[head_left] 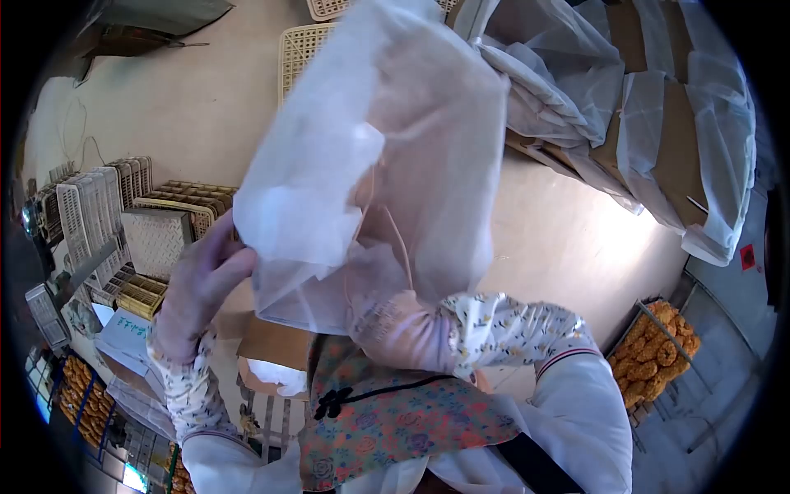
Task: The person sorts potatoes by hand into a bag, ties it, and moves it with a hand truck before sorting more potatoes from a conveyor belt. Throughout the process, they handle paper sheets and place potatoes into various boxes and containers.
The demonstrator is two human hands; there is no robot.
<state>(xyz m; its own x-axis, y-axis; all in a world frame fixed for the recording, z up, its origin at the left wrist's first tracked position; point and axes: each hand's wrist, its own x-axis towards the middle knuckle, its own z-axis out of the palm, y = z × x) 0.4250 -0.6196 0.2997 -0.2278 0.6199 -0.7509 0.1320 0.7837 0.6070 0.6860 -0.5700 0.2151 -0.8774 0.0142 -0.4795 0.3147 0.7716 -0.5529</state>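
A large translucent white plastic bag [444, 165] is spread out in front of me, rising to the top of the view. My left hand [206, 276] pinches its left edge between thumb and fingers. At the bag's lower end, my right hand [383, 296] shows hazily through the plastic, apparently inside the bag. Its fingers are veiled by the film, so I cannot make out how they are held. Two thin tan lines, cords or bag edges, run through the middle of the bag. Just below, an open cardboard box [278, 352] with white lining is partly hidden.
Cardboard boxes draped in plastic liners [658, 123] stand at upper right. Plastic crates [90, 210] are stacked at left, with another crate [298, 53] behind the bag. Golden-brown food pieces fill a rack [654, 350] at right and a blue-framed one [85, 395] at lower left.
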